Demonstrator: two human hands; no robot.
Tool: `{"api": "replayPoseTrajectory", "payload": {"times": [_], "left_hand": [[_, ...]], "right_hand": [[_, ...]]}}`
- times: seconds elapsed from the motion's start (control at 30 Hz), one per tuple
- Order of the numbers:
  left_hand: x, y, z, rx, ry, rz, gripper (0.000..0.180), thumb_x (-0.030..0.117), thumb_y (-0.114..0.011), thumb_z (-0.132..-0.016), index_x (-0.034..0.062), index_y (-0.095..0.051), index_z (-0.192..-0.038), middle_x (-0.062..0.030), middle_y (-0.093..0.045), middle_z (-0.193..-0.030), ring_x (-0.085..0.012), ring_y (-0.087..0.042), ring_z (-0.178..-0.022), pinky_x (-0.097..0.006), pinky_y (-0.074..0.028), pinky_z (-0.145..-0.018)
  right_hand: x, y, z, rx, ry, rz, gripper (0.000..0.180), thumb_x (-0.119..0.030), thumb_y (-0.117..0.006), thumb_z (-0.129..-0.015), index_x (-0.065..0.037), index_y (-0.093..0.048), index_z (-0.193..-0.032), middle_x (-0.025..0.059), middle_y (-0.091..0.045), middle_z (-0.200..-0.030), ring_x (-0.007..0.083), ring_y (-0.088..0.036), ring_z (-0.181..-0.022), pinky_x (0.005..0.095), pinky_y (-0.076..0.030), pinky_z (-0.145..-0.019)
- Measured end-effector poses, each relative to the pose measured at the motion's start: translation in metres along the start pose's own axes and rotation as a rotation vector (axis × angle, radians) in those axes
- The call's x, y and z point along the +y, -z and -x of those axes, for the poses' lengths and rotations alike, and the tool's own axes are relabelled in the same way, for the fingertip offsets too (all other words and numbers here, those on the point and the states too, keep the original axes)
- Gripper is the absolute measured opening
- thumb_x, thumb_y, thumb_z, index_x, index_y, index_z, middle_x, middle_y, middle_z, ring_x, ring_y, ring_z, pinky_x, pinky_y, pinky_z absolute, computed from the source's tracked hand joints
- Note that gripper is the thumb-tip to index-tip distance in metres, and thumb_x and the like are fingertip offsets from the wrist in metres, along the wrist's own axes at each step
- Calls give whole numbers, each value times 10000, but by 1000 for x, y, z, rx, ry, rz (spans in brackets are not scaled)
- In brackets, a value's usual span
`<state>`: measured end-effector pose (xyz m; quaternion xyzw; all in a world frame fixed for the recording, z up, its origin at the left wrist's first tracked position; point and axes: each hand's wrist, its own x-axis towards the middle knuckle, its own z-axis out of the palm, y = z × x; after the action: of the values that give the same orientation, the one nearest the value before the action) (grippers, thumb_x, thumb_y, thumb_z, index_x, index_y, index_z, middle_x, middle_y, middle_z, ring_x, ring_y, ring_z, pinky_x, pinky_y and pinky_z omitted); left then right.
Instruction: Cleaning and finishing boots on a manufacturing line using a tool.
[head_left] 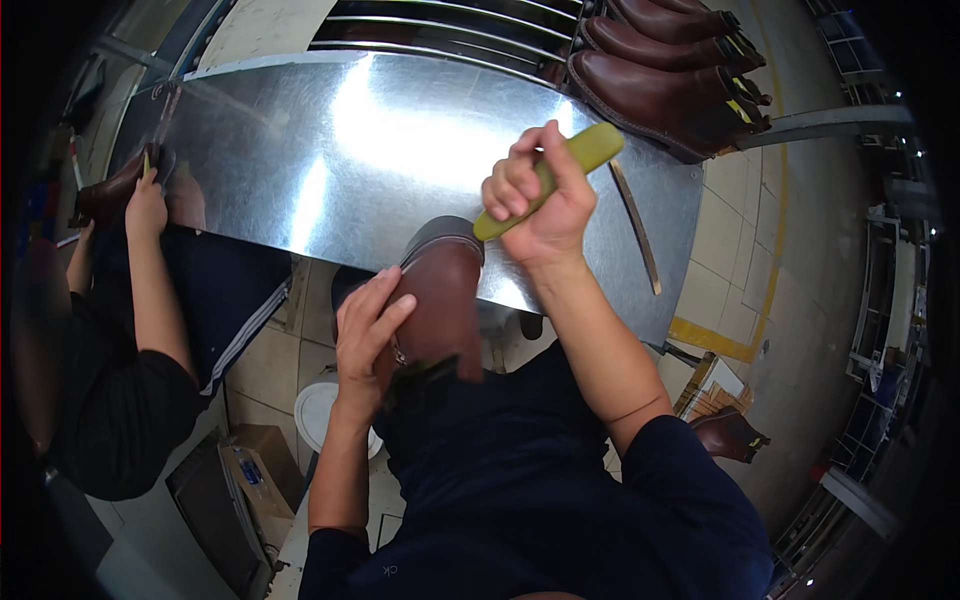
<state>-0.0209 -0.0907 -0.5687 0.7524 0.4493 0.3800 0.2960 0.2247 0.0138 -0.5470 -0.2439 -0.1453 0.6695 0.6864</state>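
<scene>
A brown leather boot (445,290) rests against the near edge of the metal table, its dark heel end over the tabletop and its shaft toward my body. My left hand (368,335) is closed around the boot's left side, thumb on the leather. In my right fist is a yellow-green bar (597,146), slanting from upper right to lower left. The bar's lower end comes close to the rim of the sole; whether they touch I cannot tell. My right hand (545,200) is above the table, to the right of the boot.
The shiny metal table (270,130) spans the middle, with a thin flat stick (635,225) on its right side. Several brown boots (650,85) stand at the far right by a rack (450,45). At left, a co-worker's hand (147,210) works on another boot (110,195).
</scene>
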Motion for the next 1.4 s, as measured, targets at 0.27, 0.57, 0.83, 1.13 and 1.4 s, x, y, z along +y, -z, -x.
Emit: {"api": "replayPoseTrajectory", "payload": {"times": [0.27,0.57,0.83,1.13,1.4], "left_hand": [[-12,-6,8,30,-149,-104,441,-36,-661,-894,145,-665,-1297,-171,-620,-1432,-370,-613,-1297,-508,-432,-1097],[38,7,-11,-205,-206,-343,563,185,-777,-777,257,-689,-1329,-79,-593,-1481,-333,-541,-1347,-544,-351,-1108],[55,-6,-13,-249,-420,-597,535,167,-667,-887,376,-627,-1378,-8,-567,-1380,-217,-521,-1318,-496,-315,-1185],[52,-5,-22,-245,-470,-606,557,136,-673,-883,363,-607,-1387,-20,-564,-1388,-228,-534,-1306,-486,-358,-1158],[55,0,-36,-271,-461,-492,647,93,-749,-798,314,-611,-1390,-59,-570,-1389,-264,-545,-1297,-506,-380,-1118]], "right_hand": [[0,-3,4,-134,23,-63,396,-419,-470,-1100,-101,-636,-934,-33,-395,-575,100,-368,-457,280,-350,-471],[-14,-1,22,-390,-65,325,208,-225,-633,-1010,-32,-592,-943,-24,-368,-577,83,-366,-453,254,-321,-435],[-44,49,61,47,53,296,239,-284,-646,-1020,-64,-591,-944,-17,-406,-583,99,-414,-467,274,-370,-464],[-55,95,51,249,175,574,223,-258,-713,-987,-69,-600,-1021,-17,-421,-639,95,-422,-506,267,-379,-483],[-48,95,56,154,228,758,264,-259,-693,-1002,-30,-612,-1104,-15,-518,-653,74,-467,-500,239,-397,-484]]}}
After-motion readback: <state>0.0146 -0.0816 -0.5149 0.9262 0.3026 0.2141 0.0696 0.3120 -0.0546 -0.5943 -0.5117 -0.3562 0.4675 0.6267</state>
